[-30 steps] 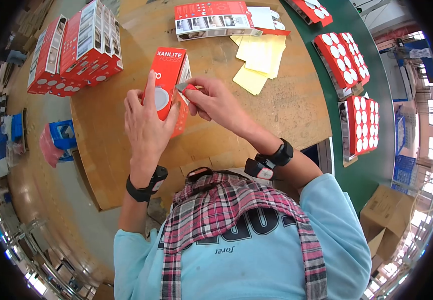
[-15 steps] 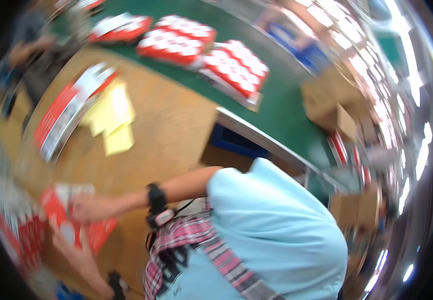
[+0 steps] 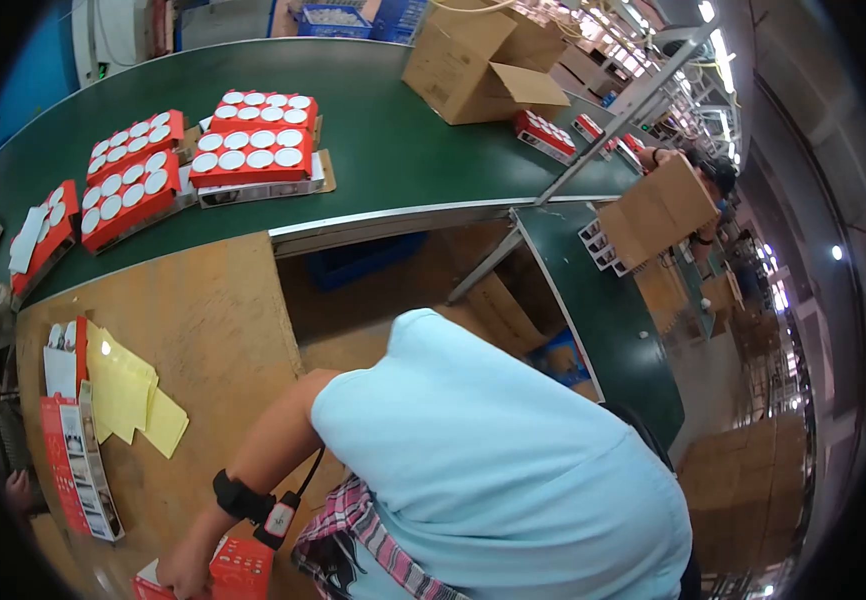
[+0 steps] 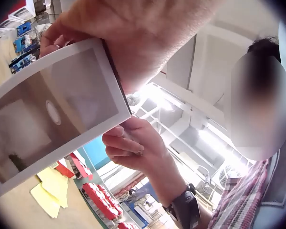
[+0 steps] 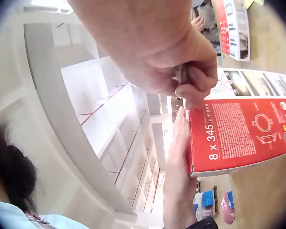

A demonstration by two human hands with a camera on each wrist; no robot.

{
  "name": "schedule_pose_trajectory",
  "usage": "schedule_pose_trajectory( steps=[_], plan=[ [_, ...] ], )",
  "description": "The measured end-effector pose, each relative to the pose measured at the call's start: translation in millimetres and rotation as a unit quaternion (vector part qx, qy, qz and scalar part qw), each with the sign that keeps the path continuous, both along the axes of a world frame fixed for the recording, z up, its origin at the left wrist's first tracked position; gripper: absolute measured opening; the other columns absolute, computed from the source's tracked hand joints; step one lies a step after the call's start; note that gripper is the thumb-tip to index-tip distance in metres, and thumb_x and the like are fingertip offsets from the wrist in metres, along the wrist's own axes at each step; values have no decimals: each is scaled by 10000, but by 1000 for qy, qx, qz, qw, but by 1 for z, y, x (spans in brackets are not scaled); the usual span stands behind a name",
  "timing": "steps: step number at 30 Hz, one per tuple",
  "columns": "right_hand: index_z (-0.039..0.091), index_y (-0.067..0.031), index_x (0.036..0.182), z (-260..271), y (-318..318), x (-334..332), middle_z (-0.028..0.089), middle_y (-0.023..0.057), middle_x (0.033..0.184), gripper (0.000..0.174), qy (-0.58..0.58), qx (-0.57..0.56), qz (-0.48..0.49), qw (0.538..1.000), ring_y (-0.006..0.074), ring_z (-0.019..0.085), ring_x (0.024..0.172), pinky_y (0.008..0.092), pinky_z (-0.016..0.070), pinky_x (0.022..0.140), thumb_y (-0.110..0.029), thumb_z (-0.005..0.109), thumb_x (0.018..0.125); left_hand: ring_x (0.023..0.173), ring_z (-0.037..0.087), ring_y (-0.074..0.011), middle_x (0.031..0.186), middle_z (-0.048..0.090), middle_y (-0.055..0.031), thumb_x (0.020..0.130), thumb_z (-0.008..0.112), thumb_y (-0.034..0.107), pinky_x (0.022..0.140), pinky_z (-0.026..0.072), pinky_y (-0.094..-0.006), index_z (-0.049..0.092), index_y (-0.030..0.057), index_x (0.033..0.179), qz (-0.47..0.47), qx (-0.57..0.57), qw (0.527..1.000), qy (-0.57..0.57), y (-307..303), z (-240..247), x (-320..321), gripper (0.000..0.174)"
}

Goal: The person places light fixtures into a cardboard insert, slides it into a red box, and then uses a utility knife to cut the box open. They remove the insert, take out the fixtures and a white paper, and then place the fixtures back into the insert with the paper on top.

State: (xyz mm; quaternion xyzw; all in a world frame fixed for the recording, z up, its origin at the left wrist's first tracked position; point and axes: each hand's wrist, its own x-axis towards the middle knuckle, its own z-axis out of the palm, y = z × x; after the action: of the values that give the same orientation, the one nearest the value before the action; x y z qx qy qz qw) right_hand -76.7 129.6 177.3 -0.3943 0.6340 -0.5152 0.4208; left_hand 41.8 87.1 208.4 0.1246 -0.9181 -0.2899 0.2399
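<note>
Red box point(image 3: 243, 568) is at the near left, over the table point(image 3: 203, 330), my left hand point(image 4: 133, 43) gripping it with bent fingers; my right hand point(image 3: 183, 570) pinches a small object point(image 5: 182, 75), mostly hidden, at its edge.

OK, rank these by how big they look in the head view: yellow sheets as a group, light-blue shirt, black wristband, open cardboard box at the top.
1. Light-blue shirt
2. Open cardboard box
3. Yellow sheets
4. Black wristband
</note>
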Motion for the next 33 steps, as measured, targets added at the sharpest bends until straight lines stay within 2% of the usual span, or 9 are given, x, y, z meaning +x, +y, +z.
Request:
schedule_pose_trajectory(
  steps=[3, 4, 5, 10, 12, 14, 20, 23, 33],
  plan=[
    [680, 50, 736, 21, 11, 3, 670, 162, 652, 261, 87, 39, 15, 995, 259, 657, 588, 350, 528, 560, -152, 514, 732, 1030, 480, -296, 1081, 507, -185, 891, 623, 275, 895, 395, -389, 399, 3, 1383, 19, 26, 999, -6, -6, 5, 9, 605],
    [667, 72, 717, 30, 24, 5, 660, 203, 661, 259, 17, -27, -19, 999, 276, 658, 594, 366, 526, 558, -144, 524, 705, 1022, 481, -292, 1073, 507, -182, 892, 623, 273, 890, 396, -386, 399, 1, 1382, 34, 37, 999, -14, -7, 8, 16, 604],
    [638, 35, 658, -8, -4, 7, 640, 182, 664, 181, 108, -19, -17, 994, 297, 617, 601, 413, 473, 549, -117, 548, 697, 1014, 482, -288, 1065, 507, -179, 892, 623, 271, 885, 397, -384, 400, -1, 1381, 53, 47, 997, -22, -6, 14, 25, 602],
    [589, 22, 883, 47, 39, -3, 569, 164, 749, 223, 59, -20, 12, 998, 265, 576, 675, 389, 464, 618, -156, 457, 871, 974, 485, -267, 1024, 506, -166, 895, 624, 261, 861, 401, -373, 402, -11, 1377, 162, 115, 979, -38, 16, 42, 24, 596],
    [558, 15, 1019, 57, 47, -21, 555, 126, 748, 254, 86, -47, 32, 995, 204, 566, 680, 357, 450, 580, -179, 418, 935, 954, 498, -261, 1001, 449, -141, 920, 557, 205, 852, 406, -346, 382, 69, 1413, 204, 59, 975, -62, 10, 45, 10, 540],
    [538, 48, 958, 83, 42, -47, 594, 234, 735, 257, 50, 21, 58, 997, 336, 604, 658, 439, 471, 620, -186, 450, 899, 964, 503, -261, 1060, 420, -129, 920, 551, 284, 864, 418, -357, 329, 127, 1449, 244, 106, 962, -69, 14, 55, -10, 595],
    [509, 52, 949, 80, 11, -62, 541, 168, 672, 222, 67, 30, 120, 990, 247, 548, 600, 386, 452, 579, -154, 430, 918, 955, 497, -253, 1029, 418, -107, 948, 489, 310, 835, 433, -367, 331, 150, 1453, 266, 104, 956, -63, -12, 36, -14, 553],
    [525, -16, 988, 81, 13, -72, 475, 21, 628, 200, 30, 49, 167, 984, 100, 436, 507, 277, 368, 481, -186, 428, 948, 948, 492, -256, 1009, 429, -105, 962, 457, 296, 793, 449, -379, 354, 146, 1442, 263, 100, 958, -50, -16, 31, -12, 513],
    [528, -22, 971, 81, 13, -76, 476, 23, 632, 194, 81, 38, 183, 979, 95, 440, 533, 274, 367, 488, -188, 432, 942, 947, 495, -258, 999, 432, -107, 974, 421, 238, 814, 438, -381, 360, 152, 1439, 271, 115, 954, -47, -12, 30, -13, 477]
  ],
)
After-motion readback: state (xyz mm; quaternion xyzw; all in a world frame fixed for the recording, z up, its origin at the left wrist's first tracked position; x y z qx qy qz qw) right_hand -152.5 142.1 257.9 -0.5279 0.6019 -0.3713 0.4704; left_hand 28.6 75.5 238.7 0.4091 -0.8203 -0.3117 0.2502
